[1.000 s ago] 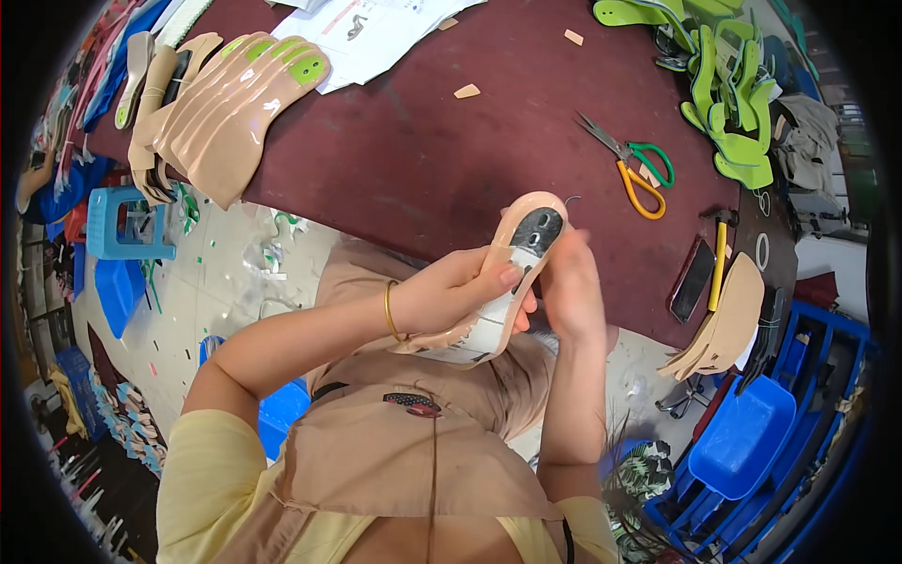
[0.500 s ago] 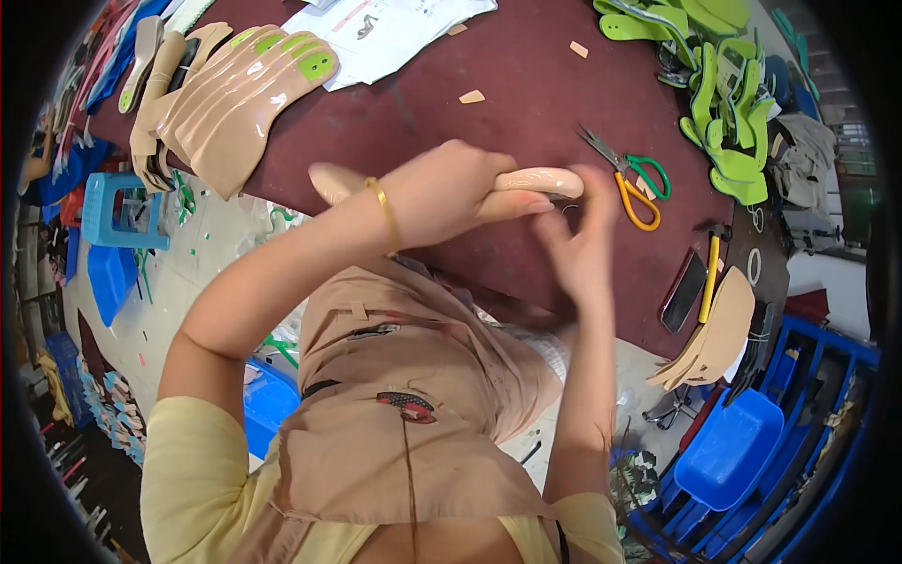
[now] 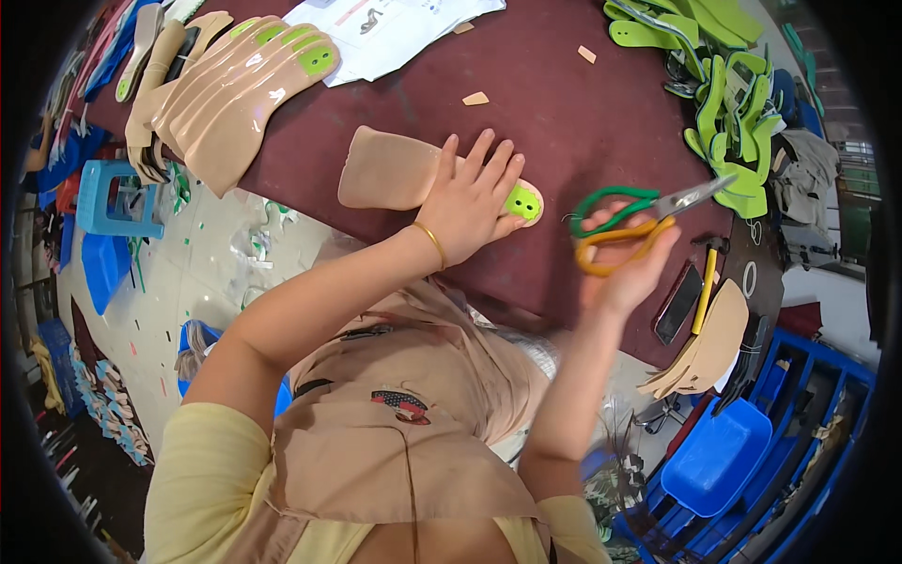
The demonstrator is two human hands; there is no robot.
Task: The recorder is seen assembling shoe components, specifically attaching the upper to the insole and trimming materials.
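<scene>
Head view: the left hand lies palm down with its fingers stretched out on a tan insole, which rests flat on the dark red table near its front edge, a green patch with dark holes showing at its narrow end; the right hand is curled around the green and orange handles of a pair of scissors, blades pointing away from the insole. Of the containers, a blue tub stands at the right by a blue rack, its smooth inside facing up, while dark strips and tan scraps lie in the rack. Beside the left forearm, partly covered by it, a blue bin holds something grey, too small to make out. Farther left, another blue container sits below a light blue stool, and its contents cannot be told
</scene>
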